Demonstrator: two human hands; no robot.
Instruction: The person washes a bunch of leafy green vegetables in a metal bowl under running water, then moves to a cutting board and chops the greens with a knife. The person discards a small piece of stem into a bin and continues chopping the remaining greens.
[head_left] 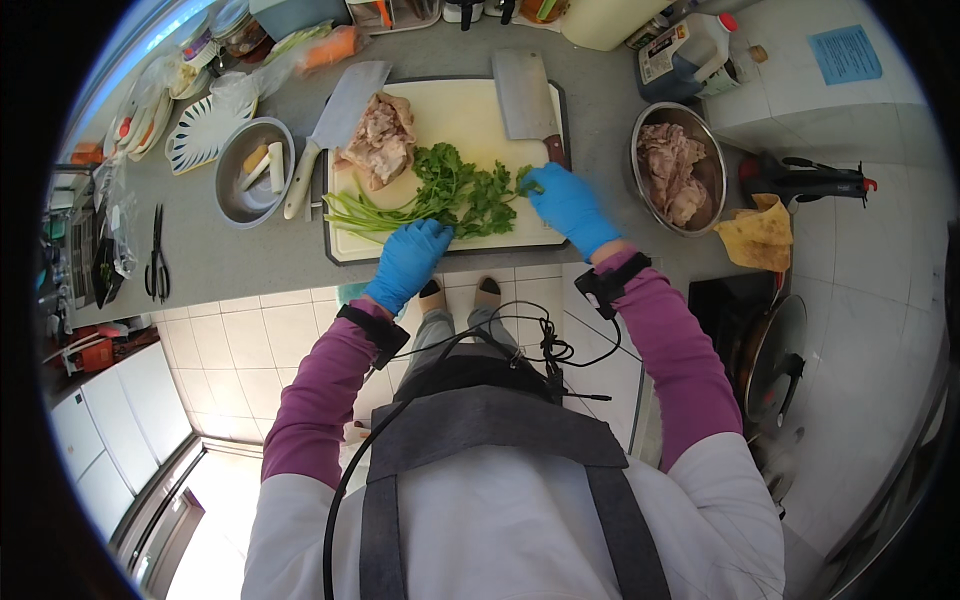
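A bunch of leafy greens, like coriander or Chinese celery, lies across the white cutting board, pale stems to the left. My left hand, in a blue glove, has its fingers curled over the bunch's near edge. Also blue-gloved, my right hand pinches leaf tips at the right end. Raw meat, seemingly poultry, rests behind the stems. One cleaver with a pale handle lies at the board's left edge. Another cleaver, brown-handled, lies at its far right, the handle just beyond my right hand.
Right of the board stands a metal bowl of raw meat, with a dark jug behind it. A grey bowl holding pale pieces, a patterned plate and black scissors are leftward. A lidded pan sits at right.
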